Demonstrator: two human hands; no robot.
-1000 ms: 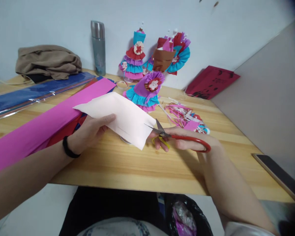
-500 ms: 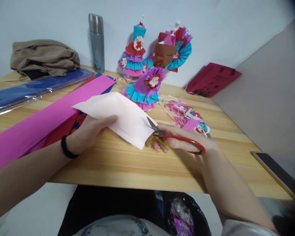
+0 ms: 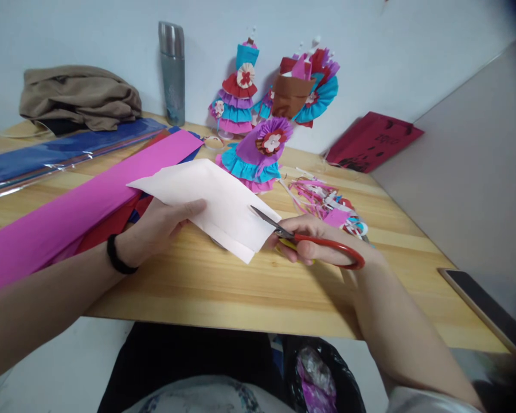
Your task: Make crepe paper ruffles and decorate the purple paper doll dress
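A pale pinkish-white paper sheet (image 3: 215, 198) is held above the wooden table, its left part slightly curved. My left hand (image 3: 165, 223) grips its lower left edge, thumb on top and fingers underneath. My right hand (image 3: 307, 241) holds scissors (image 3: 348, 255) with red and yellow handles, at the sheet's right edge. One dark blade lies over the paper, pointing up and to the left; the other blade is not clearly seen. A long pink paper strip (image 3: 90, 206) lies to the left, over red and blue paper.
Ruffled paper dresses (image 3: 236, 109) and a brown-wrapped bouquet (image 3: 292, 94) stand at the back beside a flask (image 3: 172, 74). Paper scraps (image 3: 327, 201) lie right of centre. A phone (image 3: 485, 304) rests at the right edge. Below the table is a black bin bag (image 3: 348, 373).
My right hand and the scissors have shifted slightly right. The scissor blades have drawn closer together, and the yellow handle is now more hidden by my fingers.
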